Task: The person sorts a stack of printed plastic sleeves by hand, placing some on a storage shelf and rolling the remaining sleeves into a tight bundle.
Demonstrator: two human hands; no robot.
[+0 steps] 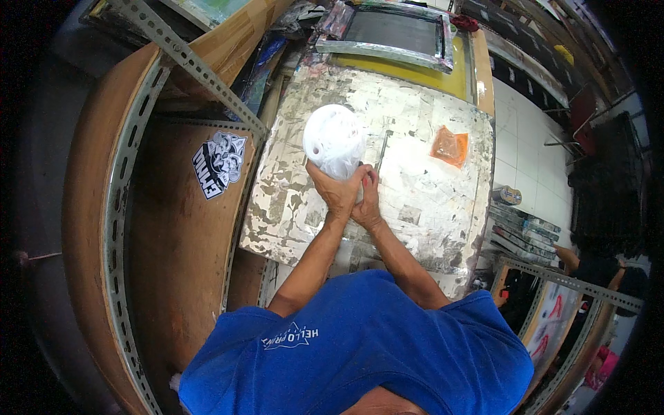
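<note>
A white, rounded, glossy thing [337, 135], with a pale disc-like face and a small dark spot, is over the worktable; its exact kind is unclear. It looks like a tub or roll with thin plastic around it. My left hand [337, 190] is closed around its near end, the thumb side turned toward my right hand. Close by, the fingers of my right hand [369, 197] are curled together at the lower right of the white thing. The two hands meet there. What lies between the right fingers is hidden.
Paint marks cover the worktable [422, 214]. An orange packet [451, 146] lies on its right side. A framed screen [394, 34] rests over a yellow panel [408, 75] at the far end. Left stands a wooden shelf [180, 263] with metal angle bars; stacked frames [524, 232] are right.
</note>
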